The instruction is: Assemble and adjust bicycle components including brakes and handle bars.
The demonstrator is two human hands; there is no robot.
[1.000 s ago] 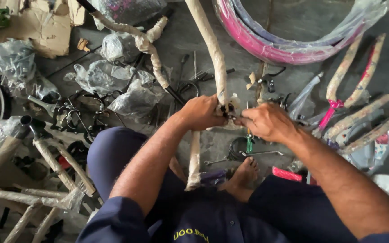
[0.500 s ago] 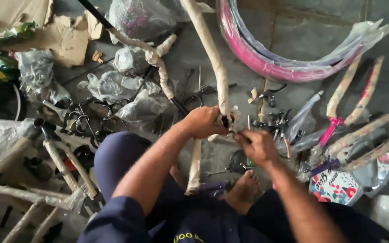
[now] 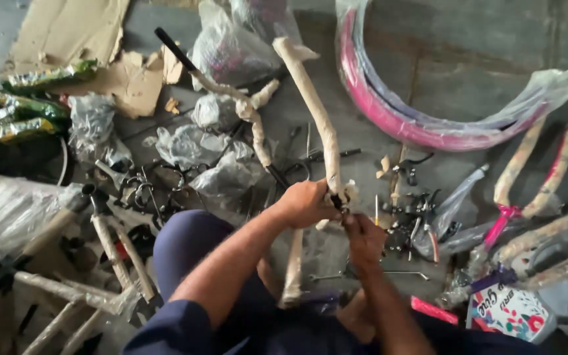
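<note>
A long bent metal tube wrapped in beige paper (image 3: pixel 310 98) runs from the top centre down between my knees. My left hand (image 3: pixel 307 202) is shut around the tube at mid-length. My right hand (image 3: pixel 363 238) sits just below and to the right, its fingers pinched at a small dark part on the tube; what it grips is too small to tell. A second wrapped tube (image 3: pixel 248 115) with a black end lies to the left on the concrete floor.
Pink rims in clear plastic (image 3: pixel 415 125) lie at the top right. Wrapped pink frame pieces (image 3: pixel 527 177) are at the right, black small parts (image 3: pixel 409 217) beside my right hand, plastic bags (image 3: pixel 218 171) and cardboard (image 3: pixel 87 39) at the left, more wrapped tubes (image 3: pixel 113 250) at the lower left.
My right hand has drawn in from the right toward the tube, just under my left hand. The view has shifted, showing more of the floor to the left and top.
</note>
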